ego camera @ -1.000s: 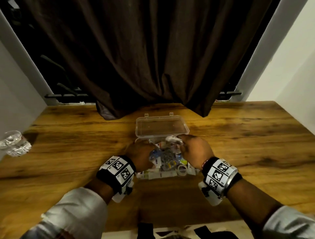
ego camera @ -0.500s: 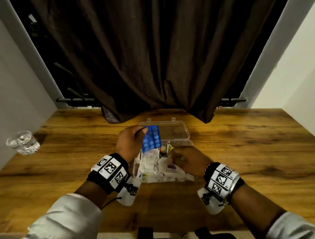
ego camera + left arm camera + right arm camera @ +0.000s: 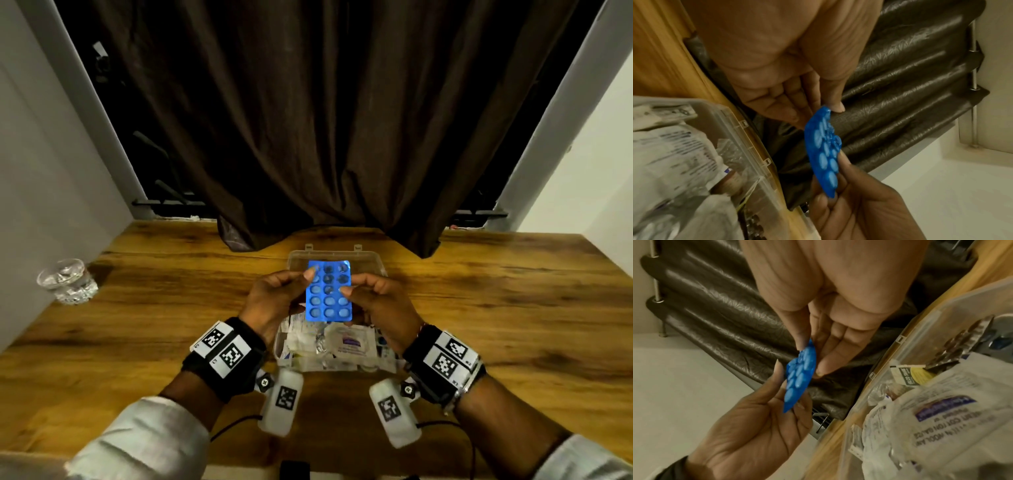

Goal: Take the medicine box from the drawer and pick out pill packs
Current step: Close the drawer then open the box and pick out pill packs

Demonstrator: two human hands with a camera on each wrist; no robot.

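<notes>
A blue pill pack [image 3: 329, 291] [image 3: 823, 151] [image 3: 800, 376] is held upright above the open clear medicine box [image 3: 385, 365]. My left hand [image 3: 274, 303] pinches its left edge near the top with thumb and fingers. My right hand [image 3: 376, 305] pinches its right edge. Several blisters near the top look dark and empty. The box [image 3: 731, 129] [image 3: 937, 331] lies on the wooden table [image 3: 496, 308], full of white sachets, foil strips and other packs, its lid [image 3: 375, 260] folded back flat behind it.
A glass tumbler [image 3: 68, 281] stands at the table's far left. A dark brown curtain [image 3: 325, 120] hangs over the table's back edge just behind the box lid. White walls close in on both sides.
My left hand lifted the blue pill pack out of the box and raised it. My right hand left the box contents and took hold of the pack's right edge.
</notes>
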